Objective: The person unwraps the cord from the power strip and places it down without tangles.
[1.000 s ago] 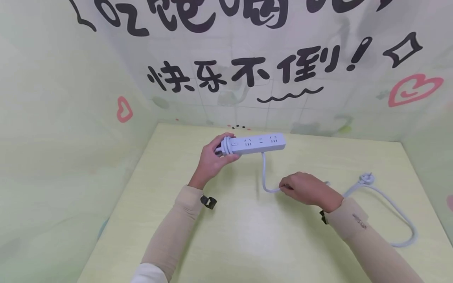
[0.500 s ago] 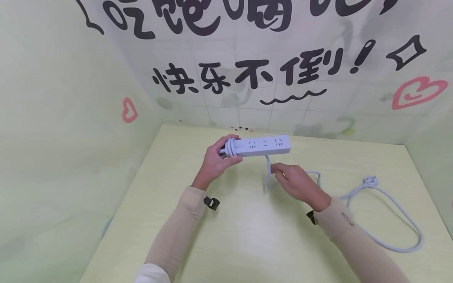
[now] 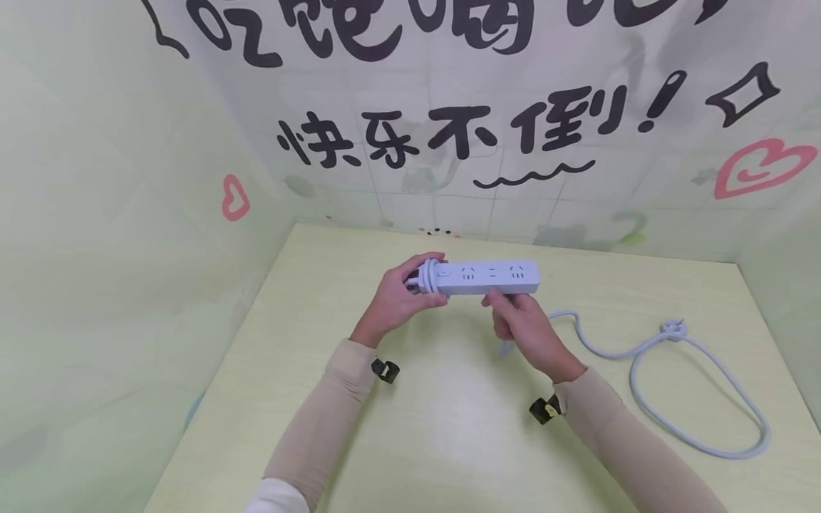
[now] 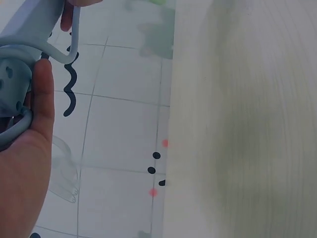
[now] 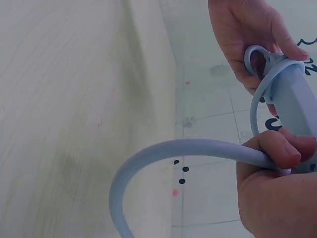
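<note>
A white power strip is held up above the table, its socket face toward the head camera. Several turns of its cord wrap the left end. My left hand grips that end, thumb along the near side, fingers behind. Below the strip's right half, my right hand holds the cord in curled fingers, with fingertips right at the strip's lower edge. In the right wrist view the cord arcs out of this hand, and another stretch runs up to the wound end. The strip hides part of both hands' fingers.
The cord's slack lies in a loop at the table's right, with the plug beside it. The pale table meets a printed wall sheet at its back edge. A black wrist mount sits on each sleeve.
My right hand has moved left and up with the cord, from right of the strip to beneath it. The strip in my left hand has shifted slightly right and down in view.
</note>
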Demonstrator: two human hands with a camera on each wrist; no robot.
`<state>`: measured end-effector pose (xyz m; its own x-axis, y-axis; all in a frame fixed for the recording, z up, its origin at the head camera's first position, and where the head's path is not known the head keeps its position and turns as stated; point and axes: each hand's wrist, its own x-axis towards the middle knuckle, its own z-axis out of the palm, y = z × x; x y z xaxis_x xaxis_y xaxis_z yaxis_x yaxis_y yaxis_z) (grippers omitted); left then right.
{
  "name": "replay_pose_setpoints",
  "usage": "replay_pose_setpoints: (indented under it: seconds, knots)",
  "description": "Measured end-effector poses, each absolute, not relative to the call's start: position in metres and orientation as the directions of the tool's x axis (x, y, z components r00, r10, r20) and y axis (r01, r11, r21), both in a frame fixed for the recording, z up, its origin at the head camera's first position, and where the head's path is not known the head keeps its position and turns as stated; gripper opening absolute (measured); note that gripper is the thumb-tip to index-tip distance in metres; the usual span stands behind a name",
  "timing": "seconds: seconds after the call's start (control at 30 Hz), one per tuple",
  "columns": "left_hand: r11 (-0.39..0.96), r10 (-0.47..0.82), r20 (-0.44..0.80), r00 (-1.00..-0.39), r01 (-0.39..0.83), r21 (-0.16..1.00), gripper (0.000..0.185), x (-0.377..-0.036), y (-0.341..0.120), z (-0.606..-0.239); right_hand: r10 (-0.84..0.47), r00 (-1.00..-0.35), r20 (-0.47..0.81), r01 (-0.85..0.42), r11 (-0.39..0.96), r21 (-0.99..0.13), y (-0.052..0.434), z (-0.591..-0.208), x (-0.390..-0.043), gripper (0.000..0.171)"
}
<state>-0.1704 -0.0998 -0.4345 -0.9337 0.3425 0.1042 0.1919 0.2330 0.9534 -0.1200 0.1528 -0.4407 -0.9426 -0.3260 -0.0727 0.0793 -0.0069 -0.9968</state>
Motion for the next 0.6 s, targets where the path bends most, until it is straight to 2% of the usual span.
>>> replay_pose_setpoints:
  seconds: [0.13,0.2,0.37,0.47,0.6]
  knots:
    - [0.128,0.333,0.091,-0.938,0.141,0.982,0.080,-0.171,-0.098,-0.433,-0.320,-0.943,-0.094,0.177,-0.241,-0.954,0.155,-0.439,-0.121,0.043]
    - [0.063,0.337,0.088,-0.938,0.115,0.991,0.081,-0.171,-0.096,-0.433,-0.308,-0.947,-0.096,0.194,-0.306,-0.932,0.156,-0.438,-0.122,0.043]
    - [-0.058,0.369,0.075,-0.926,0.057,0.997,0.068,-0.170,-0.096,-0.436,-0.263,-0.960,-0.091,0.189,-0.377,-0.907,0.158,-0.434,-0.122,0.040]
    - [-0.128,0.393,0.109,-0.913,0.063,0.990,0.057,-0.168,-0.098,-0.437,-0.237,-0.968,-0.088,0.182,-0.412,-0.893,0.161,-0.431,-0.122,0.039]
    - [-0.099,0.398,0.153,-0.905,0.124,0.987,0.050,-0.167,-0.097,-0.437,-0.224,-0.970,-0.094,0.184,-0.427,-0.885,0.164,-0.430,-0.122,0.040]
